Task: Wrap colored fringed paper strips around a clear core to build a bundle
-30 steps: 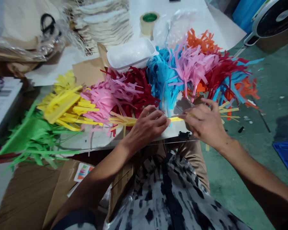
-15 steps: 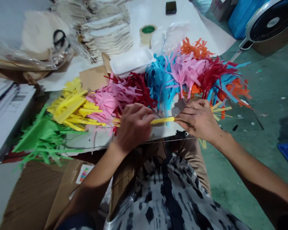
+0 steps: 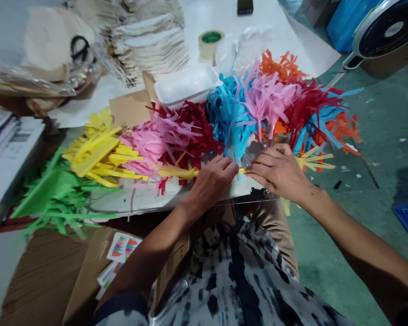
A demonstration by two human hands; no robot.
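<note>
A yellow tissue-paper tassel (image 3: 178,172) is stretched sideways between my hands at the table's front edge. My left hand (image 3: 216,179) is closed around its twisted middle, with one fringed end trailing out to the left. My right hand (image 3: 277,170) pinches the same strip a short way to the right; pale yellow fringe (image 3: 315,158) fans out beyond its knuckles. Only a short yellow length shows between the fingertips. Just behind the hands lie fringed bundles in blue (image 3: 229,115), pink (image 3: 270,97) and dark red (image 3: 199,124). A small black clip (image 3: 259,192) rests below my right hand.
Yellow (image 3: 98,151) and green (image 3: 54,194) fringe lies to the left, orange (image 3: 282,65) at the back right. Behind are a white tray (image 3: 187,83), a tape roll (image 3: 210,45) and stacked off-white bundles (image 3: 149,50). A fan (image 3: 391,31) stands at right, a cardboard box (image 3: 44,276) lower left.
My left hand has slid right along the yellow strip, close to my right hand. More of the tassel's left end now shows, and the exposed middle is shorter.
</note>
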